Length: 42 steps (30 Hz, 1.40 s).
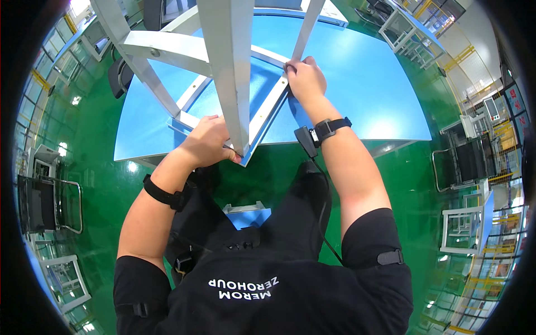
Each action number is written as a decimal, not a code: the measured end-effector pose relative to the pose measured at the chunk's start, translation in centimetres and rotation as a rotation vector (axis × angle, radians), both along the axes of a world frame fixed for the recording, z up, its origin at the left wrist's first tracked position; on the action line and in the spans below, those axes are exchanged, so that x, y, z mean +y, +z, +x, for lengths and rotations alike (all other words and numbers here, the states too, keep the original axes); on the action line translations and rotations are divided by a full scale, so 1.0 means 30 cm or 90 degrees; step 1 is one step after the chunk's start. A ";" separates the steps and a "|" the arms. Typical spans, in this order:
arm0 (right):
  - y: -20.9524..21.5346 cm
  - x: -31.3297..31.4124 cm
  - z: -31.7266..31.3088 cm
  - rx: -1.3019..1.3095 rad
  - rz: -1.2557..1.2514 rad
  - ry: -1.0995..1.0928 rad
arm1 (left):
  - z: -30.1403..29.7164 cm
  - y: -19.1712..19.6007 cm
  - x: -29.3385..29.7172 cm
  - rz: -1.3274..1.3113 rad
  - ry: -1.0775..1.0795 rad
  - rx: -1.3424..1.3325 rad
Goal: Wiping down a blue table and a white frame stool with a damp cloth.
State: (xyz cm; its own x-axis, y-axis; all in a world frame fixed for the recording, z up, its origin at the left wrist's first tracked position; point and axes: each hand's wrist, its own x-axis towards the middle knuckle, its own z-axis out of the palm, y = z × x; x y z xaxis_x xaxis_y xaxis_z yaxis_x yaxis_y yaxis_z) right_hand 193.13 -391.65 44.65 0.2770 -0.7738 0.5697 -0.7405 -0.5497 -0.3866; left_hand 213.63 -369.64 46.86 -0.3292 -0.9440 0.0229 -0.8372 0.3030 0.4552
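Note:
An upturned stool with white legs and crossbars rests on the blue tabletop, its blue seat face down and one corner jutting past the table's near edge. My left hand is closed around the frame by that near corner, thumb at the foot of the closest leg; some of its fingers are hidden behind the leg. At the right corner, my right hand grips the stool where another leg meets the frame, fingers curled in.
The blue table spreads to both sides, its near edge in front of my legs. Between my knees, low down, is a blue seat with a white edge. Black chairs and more white-framed stools stand around on the green floor.

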 end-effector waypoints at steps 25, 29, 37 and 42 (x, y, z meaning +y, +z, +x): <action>-0.008 0.562 -0.057 -0.036 0.197 0.336 | -0.014 0.038 0.002 0.022 0.012 0.019; -0.005 0.610 -0.060 -0.083 0.209 0.336 | -0.016 0.036 0.002 0.019 0.009 0.019; -0.041 0.621 -0.118 -0.149 0.270 0.221 | -0.065 0.009 -0.029 -0.071 0.020 0.108; -0.071 0.559 -0.172 -0.188 0.186 0.102 | -0.213 -0.137 -0.130 -0.194 0.114 -0.022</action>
